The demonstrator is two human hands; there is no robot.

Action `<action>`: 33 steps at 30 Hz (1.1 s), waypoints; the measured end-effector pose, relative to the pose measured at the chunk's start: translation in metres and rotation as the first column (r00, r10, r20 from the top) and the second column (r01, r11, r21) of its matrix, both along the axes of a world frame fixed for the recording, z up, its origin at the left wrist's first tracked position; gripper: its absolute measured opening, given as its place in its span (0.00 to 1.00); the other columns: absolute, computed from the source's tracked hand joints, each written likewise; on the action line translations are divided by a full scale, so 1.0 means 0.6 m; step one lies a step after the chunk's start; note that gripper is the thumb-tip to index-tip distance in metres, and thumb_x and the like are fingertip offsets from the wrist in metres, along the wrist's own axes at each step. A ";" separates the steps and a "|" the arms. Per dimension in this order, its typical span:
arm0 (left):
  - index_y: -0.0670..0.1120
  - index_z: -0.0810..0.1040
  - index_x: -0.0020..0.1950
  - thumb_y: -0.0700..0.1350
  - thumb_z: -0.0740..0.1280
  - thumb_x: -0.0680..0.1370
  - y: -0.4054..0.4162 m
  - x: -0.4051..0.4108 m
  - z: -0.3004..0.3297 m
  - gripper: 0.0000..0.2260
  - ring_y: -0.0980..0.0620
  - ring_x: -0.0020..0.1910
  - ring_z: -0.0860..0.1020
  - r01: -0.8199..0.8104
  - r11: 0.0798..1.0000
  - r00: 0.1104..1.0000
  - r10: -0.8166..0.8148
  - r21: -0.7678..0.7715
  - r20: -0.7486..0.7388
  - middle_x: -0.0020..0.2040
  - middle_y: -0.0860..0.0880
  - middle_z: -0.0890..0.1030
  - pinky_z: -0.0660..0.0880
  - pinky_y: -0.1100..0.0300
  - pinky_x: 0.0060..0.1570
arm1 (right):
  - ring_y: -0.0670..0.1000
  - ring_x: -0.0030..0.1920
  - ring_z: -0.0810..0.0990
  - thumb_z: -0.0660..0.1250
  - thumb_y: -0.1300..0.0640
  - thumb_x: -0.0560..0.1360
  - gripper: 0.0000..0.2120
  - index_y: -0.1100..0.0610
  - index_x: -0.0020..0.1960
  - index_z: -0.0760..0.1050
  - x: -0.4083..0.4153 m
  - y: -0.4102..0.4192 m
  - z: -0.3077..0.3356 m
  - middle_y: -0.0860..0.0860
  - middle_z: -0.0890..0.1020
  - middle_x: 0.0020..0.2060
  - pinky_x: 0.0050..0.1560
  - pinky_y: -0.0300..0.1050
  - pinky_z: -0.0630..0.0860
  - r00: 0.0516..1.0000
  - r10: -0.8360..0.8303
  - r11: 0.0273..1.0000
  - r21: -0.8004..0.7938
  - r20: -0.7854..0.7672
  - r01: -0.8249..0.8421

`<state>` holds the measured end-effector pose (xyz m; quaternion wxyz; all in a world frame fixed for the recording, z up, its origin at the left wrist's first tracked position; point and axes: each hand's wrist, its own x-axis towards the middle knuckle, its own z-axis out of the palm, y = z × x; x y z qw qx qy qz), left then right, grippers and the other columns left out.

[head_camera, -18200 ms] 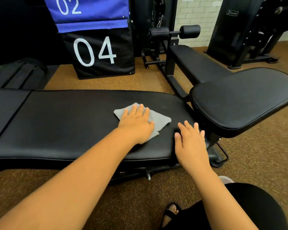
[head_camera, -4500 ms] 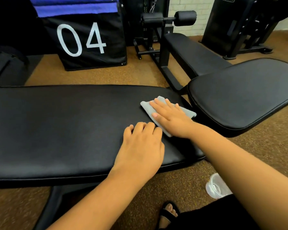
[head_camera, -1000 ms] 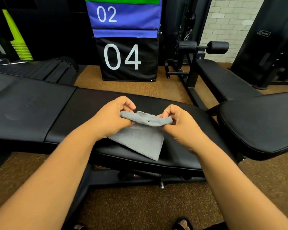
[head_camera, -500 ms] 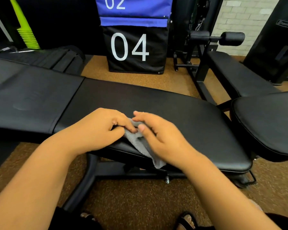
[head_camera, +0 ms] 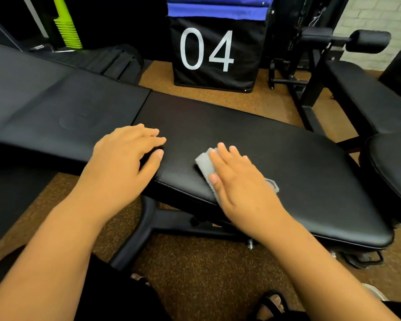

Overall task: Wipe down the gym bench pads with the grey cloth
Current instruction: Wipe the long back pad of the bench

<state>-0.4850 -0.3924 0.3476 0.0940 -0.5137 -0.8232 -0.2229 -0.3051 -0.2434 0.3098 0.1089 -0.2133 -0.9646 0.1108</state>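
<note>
The folded grey cloth lies on the black seat pad of the gym bench, near the pad's front edge. My right hand presses flat on the cloth with straight fingers and covers most of it; grey corners show at the fingertips and beside the wrist. My left hand rests on the same pad at its left end, fingers relaxed and holding nothing. The long back pad joins the seat pad on the left.
A black box marked 04 stands on the brown floor behind the bench. A second bench with a foam roller is at the right rear, and another black pad sits at the far right. My sandalled foot is below.
Both hands were bunching the cloth at the pad's front edge; now my left hand has let go and rests on the pad, and my right hand presses the cloth flat further right.
</note>
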 end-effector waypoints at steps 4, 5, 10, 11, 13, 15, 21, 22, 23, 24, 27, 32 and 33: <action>0.50 0.81 0.61 0.52 0.58 0.80 0.001 0.000 -0.012 0.17 0.49 0.67 0.73 -0.032 0.999 0.994 0.030 -0.020 -0.107 0.63 0.52 0.79 0.65 0.46 0.67 | 0.57 0.77 0.57 0.44 0.46 0.82 0.27 0.55 0.78 0.56 -0.044 -0.058 -0.001 0.53 0.60 0.77 0.74 0.53 0.55 0.997 0.055 0.993 0.106 -0.055 -0.049; 0.50 0.81 0.61 0.52 0.57 0.80 0.002 -0.001 -0.015 0.17 0.49 0.67 0.74 -0.037 0.999 0.992 0.035 -0.010 -0.121 0.63 0.52 0.80 0.65 0.47 0.67 | 0.56 0.77 0.58 0.45 0.46 0.83 0.26 0.55 0.78 0.56 -0.037 -0.056 -0.003 0.52 0.60 0.77 0.74 0.53 0.56 0.996 0.061 0.992 0.116 -0.063 -0.053; 0.50 0.82 0.59 0.49 0.57 0.80 0.005 -0.001 -0.027 0.16 0.50 0.65 0.75 -0.047 0.999 0.981 0.050 0.021 -0.189 0.62 0.52 0.80 0.66 0.47 0.67 | 0.49 0.77 0.56 0.44 0.43 0.83 0.26 0.49 0.78 0.55 0.064 0.003 -0.030 0.46 0.58 0.77 0.75 0.52 0.58 0.998 -0.009 0.998 0.062 -0.069 0.013; 0.49 0.82 0.59 0.49 0.57 0.81 0.005 -0.001 -0.028 0.16 0.50 0.65 0.75 -0.051 0.998 0.979 0.054 0.021 -0.198 0.62 0.52 0.80 0.66 0.47 0.66 | 0.49 0.77 0.55 0.44 0.43 0.83 0.26 0.49 0.78 0.54 0.077 0.011 -0.033 0.46 0.58 0.77 0.75 0.53 0.58 0.998 -0.023 0.998 0.049 -0.063 0.027; 0.49 0.81 0.59 0.49 0.56 0.81 0.007 0.000 -0.031 0.15 0.50 0.65 0.75 -0.057 0.998 0.976 0.060 0.019 -0.211 0.62 0.52 0.80 0.66 0.47 0.66 | 0.51 0.78 0.55 0.44 0.43 0.83 0.26 0.50 0.78 0.55 0.078 0.013 -0.033 0.48 0.59 0.77 0.75 0.55 0.58 0.998 -0.047 0.997 0.054 -0.051 0.050; 0.49 0.81 0.59 0.49 0.56 0.81 0.009 0.000 -0.033 0.15 0.51 0.65 0.75 -0.065 0.998 0.972 0.068 0.024 -0.225 0.62 0.52 0.80 0.65 0.47 0.66 | 0.54 0.77 0.56 0.42 0.44 0.82 0.27 0.52 0.78 0.57 0.049 -0.004 -0.024 0.51 0.60 0.77 0.75 0.55 0.57 0.996 -0.073 0.993 0.089 -0.046 0.077; 0.49 0.81 0.59 0.49 0.56 0.81 0.006 0.000 -0.034 0.15 0.51 0.65 0.75 -0.067 0.997 0.963 0.077 0.050 -0.259 0.61 0.52 0.80 0.65 0.49 0.66 | 0.57 0.76 0.59 0.48 0.46 0.83 0.25 0.56 0.77 0.57 -0.026 -0.072 -0.016 0.54 0.62 0.76 0.73 0.55 0.59 0.996 -0.019 0.983 0.182 -0.087 0.034; 0.49 0.81 0.59 0.48 0.56 0.81 0.006 -0.001 -0.035 0.15 0.51 0.65 0.75 -0.060 0.997 0.962 0.072 0.053 -0.262 0.61 0.52 0.80 0.65 0.48 0.65 | 0.57 0.76 0.60 0.48 0.46 0.83 0.25 0.55 0.77 0.57 -0.017 -0.070 -0.017 0.54 0.63 0.76 0.72 0.55 0.61 0.996 -0.005 0.982 0.190 -0.093 0.023; 0.49 0.81 0.59 0.48 0.56 0.81 0.006 -0.001 -0.036 0.15 0.51 0.65 0.75 -0.053 0.997 0.962 0.067 0.059 -0.264 0.61 0.52 0.80 0.65 0.48 0.65 | 0.57 0.75 0.61 0.48 0.46 0.83 0.25 0.55 0.77 0.58 -0.003 -0.064 -0.019 0.54 0.63 0.76 0.72 0.55 0.62 0.995 0.010 0.980 0.199 -0.097 0.010; 0.49 0.81 0.59 0.48 0.56 0.81 0.005 -0.002 -0.036 0.15 0.51 0.65 0.75 -0.048 0.997 0.962 0.063 0.063 -0.265 0.61 0.52 0.80 0.65 0.47 0.65 | 0.56 0.75 0.62 0.48 0.46 0.83 0.25 0.55 0.77 0.58 0.015 -0.055 -0.022 0.53 0.63 0.76 0.72 0.55 0.63 0.995 0.017 0.979 0.204 -0.099 0.004; 0.49 0.81 0.59 0.48 0.56 0.81 0.005 -0.004 -0.039 0.16 0.51 0.66 0.75 -0.045 0.996 0.962 0.063 0.074 -0.266 0.62 0.52 0.80 0.65 0.47 0.66 | 0.51 0.77 0.57 0.46 0.44 0.83 0.25 0.51 0.78 0.56 0.080 -0.017 -0.041 0.48 0.59 0.77 0.74 0.53 0.60 0.995 -0.030 0.982 0.182 -0.093 0.047; 0.50 0.81 0.58 0.48 0.57 0.81 0.009 -0.005 -0.043 0.15 0.52 0.65 0.75 -0.059 0.993 0.963 0.085 0.106 -0.257 0.61 0.53 0.80 0.65 0.48 0.66 | 0.51 0.77 0.58 0.44 0.45 0.83 0.25 0.51 0.77 0.59 0.124 0.005 -0.057 0.47 0.62 0.76 0.74 0.54 0.60 0.969 -0.205 0.971 0.096 -0.139 0.219; 0.50 0.81 0.58 0.48 0.57 0.81 0.009 -0.005 -0.044 0.15 0.52 0.65 0.75 -0.061 0.992 0.962 0.087 0.107 -0.259 0.61 0.53 0.80 0.65 0.48 0.66 | 0.52 0.77 0.58 0.43 0.45 0.83 0.25 0.51 0.77 0.59 0.113 -0.001 -0.053 0.48 0.63 0.76 0.74 0.55 0.60 0.961 -0.237 0.963 0.097 -0.140 0.251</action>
